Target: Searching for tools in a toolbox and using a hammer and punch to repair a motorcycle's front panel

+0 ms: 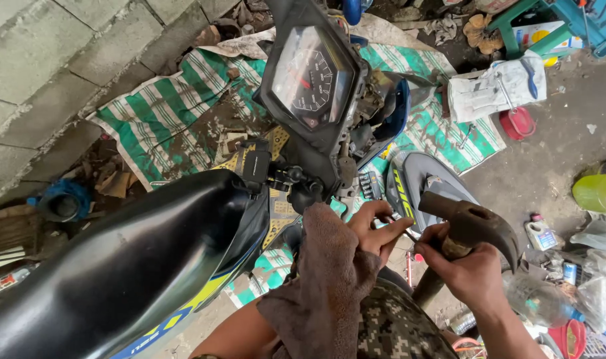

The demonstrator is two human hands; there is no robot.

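Motorcycle: the black body fills the lower left, and its speedometer cluster rises ahead of me at top centre. The machine stands over a green-and-white striped tarp spread on a dirt and concrete floor, with a block wall to the left and loose clutter, bottles and a white cloth with tools on it to the right.

A brown rag lies draped over my lap, just below the steering area.

Claw hammer: held in my right hand, fist wrapped tight round the wooden handle close under the head. Its head sits up and to the right of my left hand, claw curving down to the right, handle running down towards my knee.

My left hand is the nearer to the motorcycle frame, fingers pinched on a thin metal pin or rod; what it is exactly, I cannot tell. The hammer head hangs just beside it.
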